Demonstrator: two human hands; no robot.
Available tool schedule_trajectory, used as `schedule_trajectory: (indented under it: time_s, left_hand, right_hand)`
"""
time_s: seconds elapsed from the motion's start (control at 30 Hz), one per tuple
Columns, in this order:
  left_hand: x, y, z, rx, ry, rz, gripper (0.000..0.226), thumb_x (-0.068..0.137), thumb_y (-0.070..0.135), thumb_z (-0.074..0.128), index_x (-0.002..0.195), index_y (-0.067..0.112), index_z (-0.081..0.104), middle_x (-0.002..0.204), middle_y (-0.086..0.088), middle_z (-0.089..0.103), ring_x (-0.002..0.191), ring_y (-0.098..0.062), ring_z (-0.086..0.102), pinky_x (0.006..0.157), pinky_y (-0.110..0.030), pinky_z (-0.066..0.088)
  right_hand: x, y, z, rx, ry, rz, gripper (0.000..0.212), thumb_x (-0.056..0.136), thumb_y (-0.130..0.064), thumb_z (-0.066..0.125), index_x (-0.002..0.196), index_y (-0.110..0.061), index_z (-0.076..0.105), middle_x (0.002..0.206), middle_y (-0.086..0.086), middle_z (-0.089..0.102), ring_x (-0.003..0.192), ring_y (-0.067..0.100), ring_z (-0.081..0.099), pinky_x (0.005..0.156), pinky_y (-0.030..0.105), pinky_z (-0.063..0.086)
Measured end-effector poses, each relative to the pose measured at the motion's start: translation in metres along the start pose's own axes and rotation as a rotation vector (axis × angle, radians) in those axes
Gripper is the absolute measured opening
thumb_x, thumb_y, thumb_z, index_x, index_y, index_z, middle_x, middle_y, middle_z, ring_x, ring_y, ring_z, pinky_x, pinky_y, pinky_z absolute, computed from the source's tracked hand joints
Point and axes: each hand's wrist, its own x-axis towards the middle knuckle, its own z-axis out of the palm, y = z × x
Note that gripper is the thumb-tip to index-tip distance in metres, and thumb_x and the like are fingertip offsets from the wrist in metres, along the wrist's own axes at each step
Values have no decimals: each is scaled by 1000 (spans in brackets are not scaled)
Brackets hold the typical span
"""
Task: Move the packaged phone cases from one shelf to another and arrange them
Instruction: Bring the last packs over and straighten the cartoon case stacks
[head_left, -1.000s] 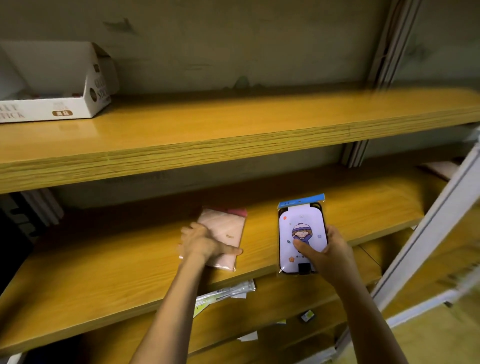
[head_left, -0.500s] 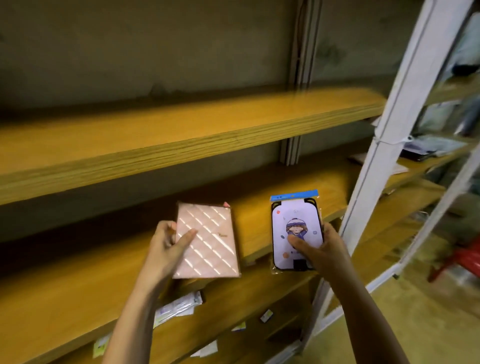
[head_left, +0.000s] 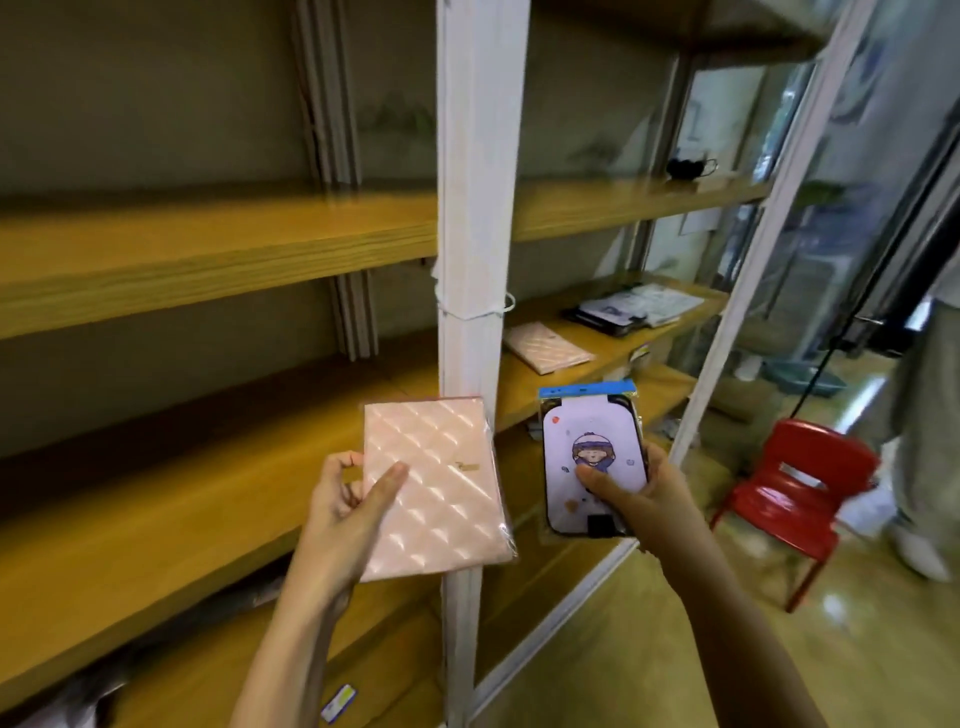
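Left hand (head_left: 343, 512) grips the pink quilted case (head_left: 436, 488) at its left edge, thumb across the front, fingers behind. Right hand (head_left: 639, 493) holds the cartoon-print case (head_left: 592, 457), thumb pressed on its face. Both cases are in the air, just beside each other. Above and beyond the right grip, a second pink case (head_left: 548, 349) lies on the wooden shelf (head_left: 519, 389). Red chair (head_left: 800, 488) is off to the right.

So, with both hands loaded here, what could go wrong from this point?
The left hand pinches the pink quilted case only along one edge, and its glossy wrap may slip. The white post rises just behind that case, so carrying it to the shelf beyond could clip the post. The right hand grips the cartoon case more securely.
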Motion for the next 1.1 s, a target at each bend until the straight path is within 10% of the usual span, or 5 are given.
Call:
schedule_trajectory:
  time_s: [0.43,0.57,0.8,0.97,1.1]
  left_hand:
    - [83,-16,163,61,-69,30,23,84,24,60,98,15,45,84,-7,65,57,-9,67,46,-21,52]
    - [135,-27,206,76,-28,33,17,83,27,63,88,27,46,93,-8,65,78,-22,67,63,-33,55]
    - [223,-33,267,4,32,-18,23,81,29,64,94,29,45,102,-3,62,87,-22,65,64,-32,53]
    - [267,-36,302,0,138,6,23,82,26,64,95,27,46,99,-2,61,84,-19,66,61,-29,52]
    - [287,-39,323,41,213,15,26,82,27,64,100,22,45,92,-1,59,76,-17,65,55,-24,50]
  right_hand:
    - [121,19,-120,26,2,26,43,75,-16,70,112,-17,47,96,2,64,81,17,67,53,23,59]
    - [185,24,-145,7,15,27,34,75,-14,72,98,-21,48,85,-5,62,72,11,65,47,18,55]
    - [307,25,-171,-88,-71,6,61,68,-19,79,120,-9,51,107,9,68,89,22,70,72,39,60]
    - [374,30,-176,-46,-144,8,35,75,-10,74,104,-13,53,89,-4,65,68,2,66,49,13,52]
    - [428,33,-172,-123,-239,-9,51,69,-29,79,113,-16,57,106,4,70,87,14,70,67,31,60]
